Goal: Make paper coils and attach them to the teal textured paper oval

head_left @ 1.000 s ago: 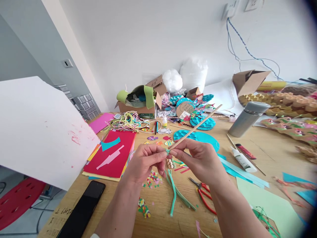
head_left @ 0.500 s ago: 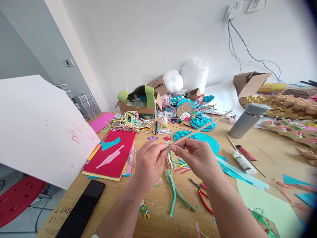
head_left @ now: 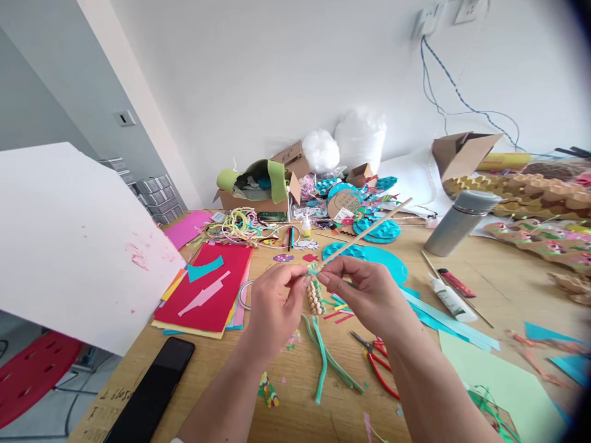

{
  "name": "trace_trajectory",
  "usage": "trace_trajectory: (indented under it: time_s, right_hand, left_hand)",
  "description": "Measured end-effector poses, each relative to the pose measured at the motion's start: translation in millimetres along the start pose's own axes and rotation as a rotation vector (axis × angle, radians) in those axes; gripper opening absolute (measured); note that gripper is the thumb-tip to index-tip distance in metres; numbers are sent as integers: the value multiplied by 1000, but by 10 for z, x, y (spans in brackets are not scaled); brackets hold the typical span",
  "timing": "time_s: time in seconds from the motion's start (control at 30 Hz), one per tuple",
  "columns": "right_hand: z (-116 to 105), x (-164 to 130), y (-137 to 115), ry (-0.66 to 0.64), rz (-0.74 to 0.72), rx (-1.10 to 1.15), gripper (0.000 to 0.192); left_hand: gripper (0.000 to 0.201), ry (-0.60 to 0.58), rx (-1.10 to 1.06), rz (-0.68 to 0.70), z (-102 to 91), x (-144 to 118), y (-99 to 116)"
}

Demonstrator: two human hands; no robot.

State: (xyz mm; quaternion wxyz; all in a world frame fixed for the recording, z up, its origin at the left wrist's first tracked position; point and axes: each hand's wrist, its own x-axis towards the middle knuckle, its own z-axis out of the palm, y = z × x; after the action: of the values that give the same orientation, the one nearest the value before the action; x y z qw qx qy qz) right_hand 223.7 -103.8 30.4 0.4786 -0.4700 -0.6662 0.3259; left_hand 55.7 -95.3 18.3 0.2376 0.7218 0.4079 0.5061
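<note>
Pale tan stick (head_left: 364,235), mint-green strip (head_left: 313,271), green pipe cleaners (head_left: 324,363), red-handled pliers (head_left: 370,353), red paper (head_left: 221,299)

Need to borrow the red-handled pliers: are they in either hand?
No, the pliers lie on the table; the right hand holds a stick, the left hand pinches something green.

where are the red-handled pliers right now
In the head view, the red-handled pliers lie on the table, right of centre, below the right hand in the picture and just right of the loose green pipe cleaners.
</note>
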Motion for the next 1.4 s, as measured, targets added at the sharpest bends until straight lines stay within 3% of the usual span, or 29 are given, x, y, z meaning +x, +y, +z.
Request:
trace_trajectory:
  time_s: [0.1,0.17,0.33,0.53,0.73,0.87,0.97,1.07,1.2,1.4]
  right_hand:
    - [-7,-28,-56,16,-30,-50,24]
    - [-12,-47,-86,29,-59,-74,22]
    - [-9,-79,-134,80,-151,-153,19]
    - [-1,-98,-169,66,-210,-125,20]
    - [0,-85,-134,-11,-160,1,19]
    - [5,-47,-81,25,-95,-19,22]
    - [26,-28,-53,86,-50,-60,25]
    - [53,-20,-34,116,-38,-78,25]
    - [59,-3,-28,115,-18,-81,24]
    - [14,4,-33,62,29,-45,26]
  left_hand:
    - [16,-127,-306,-241,-35,17,43]
    - [17,-174,-479,-332,-57,30,62]
    - [19,-230,-704,-438,-103,44,60]
    - [26,-396,-909,-567,-164,78,-3]
    - [27,-526,-1001,-655,-192,98,-92]
    - [28,-471,-885,-564,-153,94,-78]
    - [33,-303,-591,-416,-92,73,-53]
    - [27,-114,-223,-156,-21,32,-59]
    - [12,11,82,182,30,2,-86]
    - [12,102,239,259,18,16,-108]
